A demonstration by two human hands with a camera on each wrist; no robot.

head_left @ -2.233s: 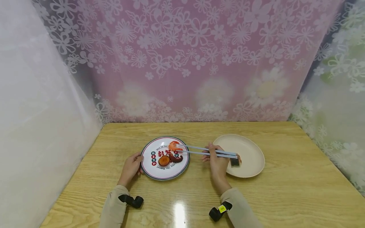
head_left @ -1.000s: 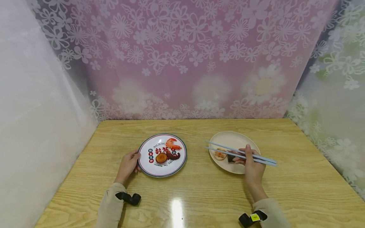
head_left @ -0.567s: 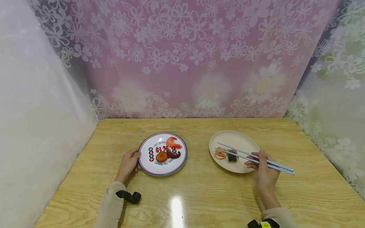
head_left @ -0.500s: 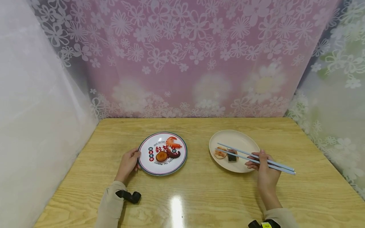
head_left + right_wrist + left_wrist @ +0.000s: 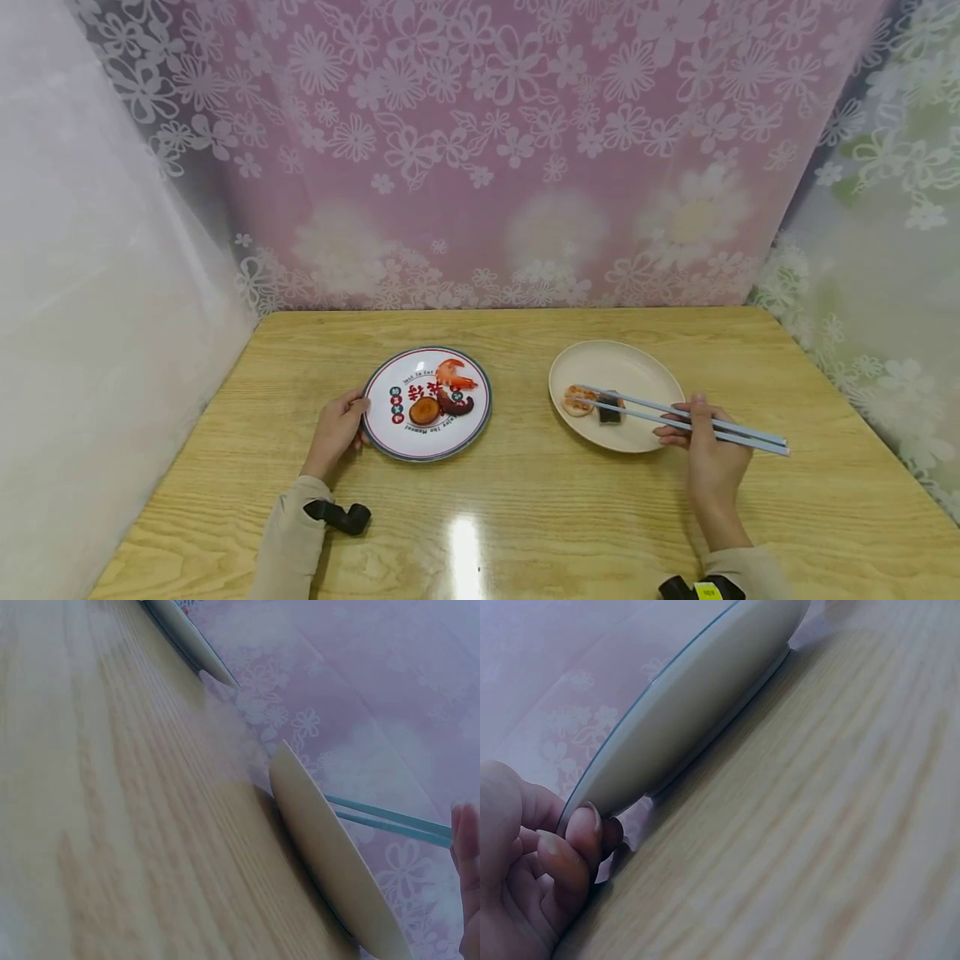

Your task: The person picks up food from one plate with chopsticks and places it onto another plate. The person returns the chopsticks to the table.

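My left hand (image 5: pixel 334 432) pinches a round, teal-rimmed white plate (image 5: pixel 411 447). My right hand (image 5: pixel 714 463) grips two slim pale-blue chopsticks (image 5: pixel 750 432).

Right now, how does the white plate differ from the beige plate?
The white plate has printed lettering and a dark rim band; the beige plate looks plain.
The white plate carries three food pieces; the beige plate carries two.
The left hand grips the white plate's edge, while chopsticks reach over the beige plate.
Both sit on the wooden table.
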